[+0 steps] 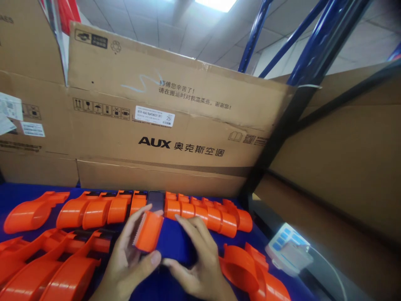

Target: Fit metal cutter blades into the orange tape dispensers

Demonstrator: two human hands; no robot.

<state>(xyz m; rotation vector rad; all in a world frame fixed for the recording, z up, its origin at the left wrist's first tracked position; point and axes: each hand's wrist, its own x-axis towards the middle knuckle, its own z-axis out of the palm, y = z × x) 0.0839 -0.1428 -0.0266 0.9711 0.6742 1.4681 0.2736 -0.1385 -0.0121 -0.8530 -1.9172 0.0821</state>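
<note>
Between my hands is an orange tape cutter (148, 232) with a pale serrated edge along its left side. A dark blue block-like part (174, 241) adjoins it on the right; whether the two are joined I cannot tell. My left hand (130, 257) grips the orange part, its thumb at the lower edge and fingers behind. My right hand (200, 257) is curled round the blue part, thumb below and fingertips on top. Directly behind stands a dark, flat rectangular object (156, 201), partly covered by my left fingertips.
Rows of curved orange tape dispensers, such as one at the left (29, 213) and one at the right (239, 267), lie on the blue surface (150, 286). A printed cardboard sheet (109, 142) rises behind. A white device with a cable (290, 251) and a rack post (272, 142) stand right.
</note>
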